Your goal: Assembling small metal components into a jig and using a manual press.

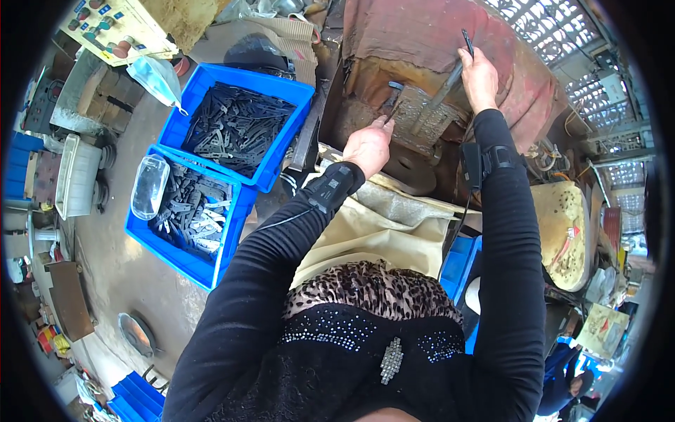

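My right hand (480, 81) is raised at the upper right, fingers closed around a thin dark metal piece (467, 41) that sticks up past the fingertips. Just beneath it, a grey bar (441, 97) slants down toward a rough, pitted metal block (425, 123); whether the hand touches the bar is unclear. My left hand (368, 149) reaches into the rusty machine recess in front of me. Its fingers are pinched together beside the block, and what they grip is too small to name. A reddish cloth (422, 32) drapes over the machine behind both hands.
To the left stand two blue crates, the far crate (304, 112) with dark flat metal pieces and the near crate (232, 243) with greyer ones. A clear plastic tub (150, 186) rests on the near crate. A control panel (116, 28) is at upper left; another person (562, 376) is at lower right.
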A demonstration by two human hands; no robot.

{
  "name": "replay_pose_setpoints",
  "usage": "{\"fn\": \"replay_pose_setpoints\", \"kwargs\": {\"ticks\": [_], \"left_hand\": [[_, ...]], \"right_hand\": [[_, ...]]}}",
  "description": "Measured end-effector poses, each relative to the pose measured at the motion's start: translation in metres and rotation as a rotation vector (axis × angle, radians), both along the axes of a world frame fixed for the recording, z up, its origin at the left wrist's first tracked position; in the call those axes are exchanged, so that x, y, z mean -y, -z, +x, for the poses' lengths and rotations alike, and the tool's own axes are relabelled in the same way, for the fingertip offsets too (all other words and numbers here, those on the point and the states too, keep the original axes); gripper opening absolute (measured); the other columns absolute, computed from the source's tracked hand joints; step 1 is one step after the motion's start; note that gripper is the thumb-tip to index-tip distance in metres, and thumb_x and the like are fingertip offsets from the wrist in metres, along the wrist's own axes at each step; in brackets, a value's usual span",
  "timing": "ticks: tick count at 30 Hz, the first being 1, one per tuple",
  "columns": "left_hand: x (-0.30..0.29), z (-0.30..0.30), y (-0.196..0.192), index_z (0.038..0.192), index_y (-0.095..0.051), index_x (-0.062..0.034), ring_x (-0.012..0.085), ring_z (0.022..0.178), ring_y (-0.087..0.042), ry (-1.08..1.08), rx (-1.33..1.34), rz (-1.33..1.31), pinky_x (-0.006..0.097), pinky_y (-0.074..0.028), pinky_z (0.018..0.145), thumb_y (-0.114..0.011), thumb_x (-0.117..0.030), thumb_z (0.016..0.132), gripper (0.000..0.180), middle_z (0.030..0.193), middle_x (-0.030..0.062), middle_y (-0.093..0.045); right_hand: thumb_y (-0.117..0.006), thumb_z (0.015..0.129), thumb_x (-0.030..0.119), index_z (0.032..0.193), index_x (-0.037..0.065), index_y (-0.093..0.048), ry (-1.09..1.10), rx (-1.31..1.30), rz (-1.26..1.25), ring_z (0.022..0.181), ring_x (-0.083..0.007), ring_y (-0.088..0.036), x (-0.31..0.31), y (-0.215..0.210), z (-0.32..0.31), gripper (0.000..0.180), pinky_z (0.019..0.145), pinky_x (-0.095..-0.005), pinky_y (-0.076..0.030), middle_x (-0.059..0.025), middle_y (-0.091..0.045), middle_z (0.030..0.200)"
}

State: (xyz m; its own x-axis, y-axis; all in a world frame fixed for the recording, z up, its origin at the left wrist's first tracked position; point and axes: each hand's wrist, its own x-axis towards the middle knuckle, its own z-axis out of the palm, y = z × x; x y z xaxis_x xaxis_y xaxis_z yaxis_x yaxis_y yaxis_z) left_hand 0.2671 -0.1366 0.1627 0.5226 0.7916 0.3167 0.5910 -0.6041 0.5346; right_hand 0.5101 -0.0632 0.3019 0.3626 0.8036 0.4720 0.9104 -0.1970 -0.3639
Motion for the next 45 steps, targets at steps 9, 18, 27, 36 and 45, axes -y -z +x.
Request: {"fn": "replay_pose_setpoints", "kwargs": {"ticks": [9,18,27,36,45], "left_hand": [[0.0,0.0,0.003,0.126,-0.058,-0.0019,0.0288,0.113,-0.062,0.001,-0.005,0.041,0.035,-0.052,0.091,-0.056,0.002,0.074,0.053,0.129,0.0189,-0.059],[-0.003,-0.001,0.007,0.121,-0.06,-0.0012,0.036,0.108,-0.062,0.006,0.048,-0.064,0.038,-0.051,0.089,-0.053,-0.012,0.085,0.038,0.123,0.0224,-0.06],[0.001,0.005,0.005,0.113,-0.066,-0.0059,0.0375,0.096,-0.063,-0.038,0.137,-0.163,0.041,-0.052,0.082,-0.056,0.004,0.071,0.044,0.104,0.0201,-0.063],[-0.006,-0.011,0.008,0.106,-0.069,-0.0081,0.037,0.087,-0.061,-0.092,0.243,-0.017,0.043,-0.049,0.075,-0.055,0.005,0.073,0.039,0.092,0.017,-0.061],[0.002,0.0,-0.009,0.102,-0.067,-0.0059,0.0381,0.095,-0.062,-0.115,0.015,-0.033,0.044,-0.051,0.082,-0.053,-0.007,0.084,0.023,0.101,0.019,-0.062]], "right_hand": [[-0.056,0.094,0.041,0.114,0.015,-0.065,-0.011,-0.031,-0.008,0.092,-0.0322,-0.065,0.0,-0.001,0.001,0.034,0.081,-0.0401,-0.048,-0.0145,-0.069,0.092],[-0.056,0.093,0.041,0.112,0.015,-0.065,-0.031,-0.061,-0.013,0.088,-0.0294,-0.065,0.0,-0.001,0.004,0.033,0.079,-0.0386,-0.048,-0.0135,-0.068,0.087],[-0.057,0.093,0.04,0.11,0.011,-0.065,-0.052,-0.049,-0.034,0.089,-0.0308,-0.065,0.01,-0.011,0.013,0.035,0.08,-0.039,-0.048,-0.0156,-0.067,0.088],[-0.057,0.093,0.036,0.106,0.008,-0.063,-0.26,-0.351,0.055,0.089,-0.0401,-0.064,0.114,-0.012,-0.054,0.032,0.075,-0.0459,-0.049,-0.0224,-0.066,0.089],[-0.055,0.093,0.04,0.104,0.009,-0.063,-0.101,-0.064,-0.008,0.091,-0.042,-0.063,0.026,-0.019,-0.007,0.034,0.078,-0.0483,-0.049,-0.0207,-0.067,0.09]]}}
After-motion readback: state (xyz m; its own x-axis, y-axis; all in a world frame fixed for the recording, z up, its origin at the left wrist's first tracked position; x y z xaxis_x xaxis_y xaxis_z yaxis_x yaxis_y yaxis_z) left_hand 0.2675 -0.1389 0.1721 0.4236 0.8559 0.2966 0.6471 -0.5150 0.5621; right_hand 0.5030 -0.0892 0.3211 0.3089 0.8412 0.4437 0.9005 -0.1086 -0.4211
